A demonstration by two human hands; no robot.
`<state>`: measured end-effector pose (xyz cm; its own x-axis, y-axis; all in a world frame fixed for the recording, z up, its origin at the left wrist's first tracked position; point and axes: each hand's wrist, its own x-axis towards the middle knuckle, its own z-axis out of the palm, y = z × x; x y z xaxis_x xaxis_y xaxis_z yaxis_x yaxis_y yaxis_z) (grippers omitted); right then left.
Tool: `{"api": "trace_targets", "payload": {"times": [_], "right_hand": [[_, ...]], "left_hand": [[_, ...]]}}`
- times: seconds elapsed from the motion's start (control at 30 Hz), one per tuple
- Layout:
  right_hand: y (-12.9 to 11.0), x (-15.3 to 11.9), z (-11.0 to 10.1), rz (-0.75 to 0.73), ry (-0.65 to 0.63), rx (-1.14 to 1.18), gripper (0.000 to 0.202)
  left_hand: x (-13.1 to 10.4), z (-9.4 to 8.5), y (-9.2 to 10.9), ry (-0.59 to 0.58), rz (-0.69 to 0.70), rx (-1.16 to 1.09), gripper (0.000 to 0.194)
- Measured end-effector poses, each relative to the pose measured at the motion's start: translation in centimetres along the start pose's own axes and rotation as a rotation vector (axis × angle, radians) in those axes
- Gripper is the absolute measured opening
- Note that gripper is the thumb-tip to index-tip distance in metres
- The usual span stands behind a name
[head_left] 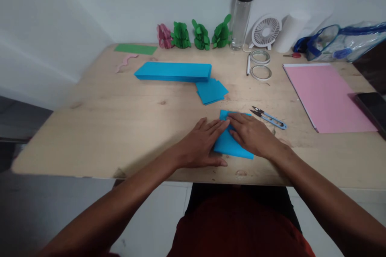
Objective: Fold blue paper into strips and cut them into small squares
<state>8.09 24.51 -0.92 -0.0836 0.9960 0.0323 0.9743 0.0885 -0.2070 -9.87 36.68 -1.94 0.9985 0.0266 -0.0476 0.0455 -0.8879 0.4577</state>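
Observation:
A folded sheet of blue paper (233,144) lies flat near the front edge of the table. My left hand (203,142) rests across its left side, fingers stretched out and thumb apart on the wood. From the right, my right hand (251,132) presses on the upper part of the sheet, fingers laid flat. The fingertips of both hands nearly meet there and hide part of the paper. Just beyond them lie several small blue paper squares (211,91), partly under a long stack of blue paper strips (173,71). Thread snips (269,118) lie right of my right hand.
Along the wall stand green paper figures (181,35), a pink one (164,36), a glass bottle (241,20) and a white fan (265,31). Tape rolls (261,73) and a white pen (248,65) lie before them. Pink sheets (327,100) and a phone (372,108) are at right.

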Motion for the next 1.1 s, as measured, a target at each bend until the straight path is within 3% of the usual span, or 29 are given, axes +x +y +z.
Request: {"api": "trace_targets", "payload": {"times": [0.13,0.33,0.43,0.53,0.63,0.83,1.1], "right_hand": [[0.0,0.7,0.9,-0.005,0.005,-0.098,0.041],[-0.3,1.2,0.4,-0.027,-0.052,-0.217,0.032],[-0.4,1.2,0.5,-0.026,-0.058,-0.240,0.034],[-0.6,1.1,0.7,-0.010,-0.056,-0.257,0.037],[-0.7,1.0,0.8,-0.004,-0.055,-0.266,0.037],[-0.8,1.0,0.9,0.007,-0.054,-0.269,0.039],[-1.3,0.9,1.0,0.041,-0.042,-0.269,0.038]], "left_hand": [[-0.1,0.2,0.0,0.010,0.006,-0.006,0.108],[0.0,0.5,-0.3,0.037,-0.009,-0.051,0.099],[-0.7,0.9,0.3,0.154,-0.060,-0.150,0.085],[-2.2,1.4,1.9,0.382,-0.301,-0.352,0.068],[-3.4,2.1,3.6,0.492,-0.574,-0.624,0.061],[-2.7,2.5,4.9,0.465,-0.743,-1.193,0.079],[-2.5,1.6,5.1,0.385,-0.845,-1.300,0.079]]}}
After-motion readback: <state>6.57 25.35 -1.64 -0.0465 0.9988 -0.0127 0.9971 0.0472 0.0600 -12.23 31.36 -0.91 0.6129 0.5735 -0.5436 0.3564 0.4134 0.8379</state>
